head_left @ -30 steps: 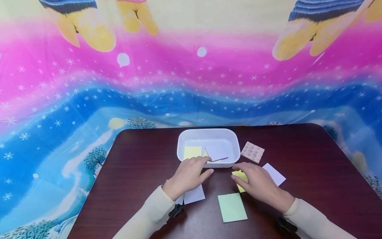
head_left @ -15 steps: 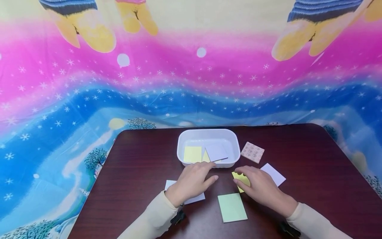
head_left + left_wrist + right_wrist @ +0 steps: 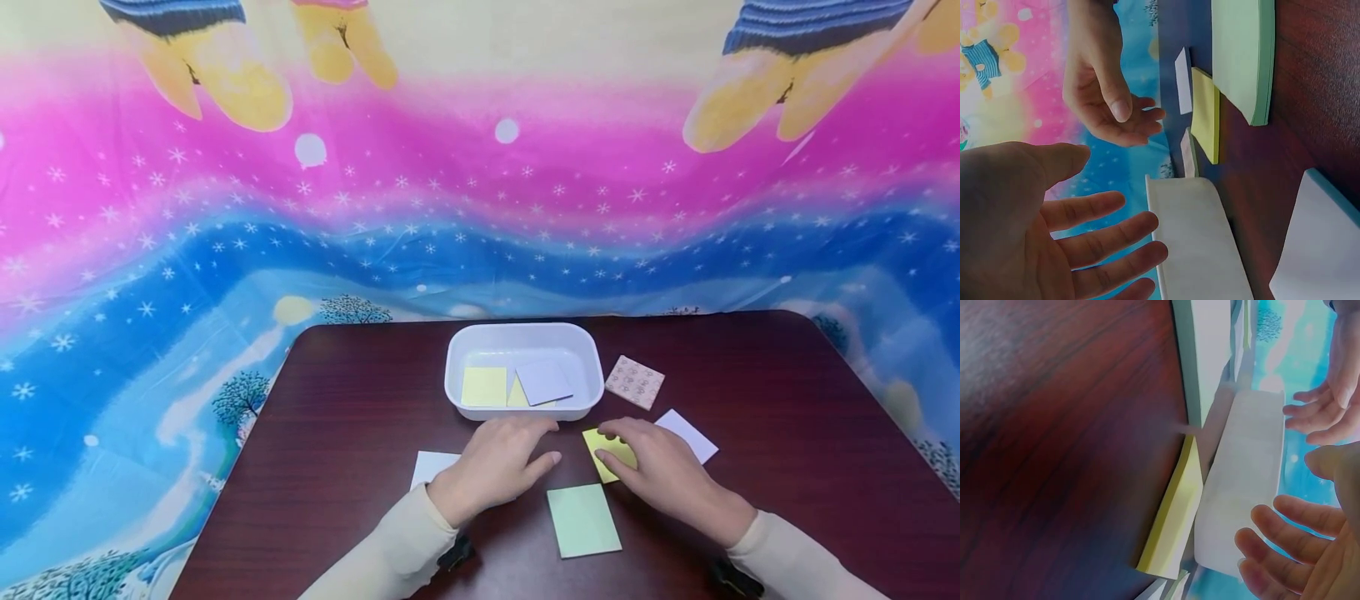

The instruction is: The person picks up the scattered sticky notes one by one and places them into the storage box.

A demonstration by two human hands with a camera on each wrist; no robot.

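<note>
No text, label, brand, number or sign could be read in any view. The patterned pad point(image 3: 635, 382) beside the white tub point(image 3: 536, 340) bore small repeated marks, too tiny to make out. The backdrop cloth point(image 3: 420, 167) carried printed snowflakes and trees, with no readable lettering among them.

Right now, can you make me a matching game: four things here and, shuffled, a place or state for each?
1. Green pad
2. Patterned pad
3. White tub
4. Right hand

A. Just right of the tub
B. Hovers above a yellow pad
C. On the table, between the sleeves
D. Contains a lilac pad

Pairs: 1-C, 2-A, 3-D, 4-B
</note>
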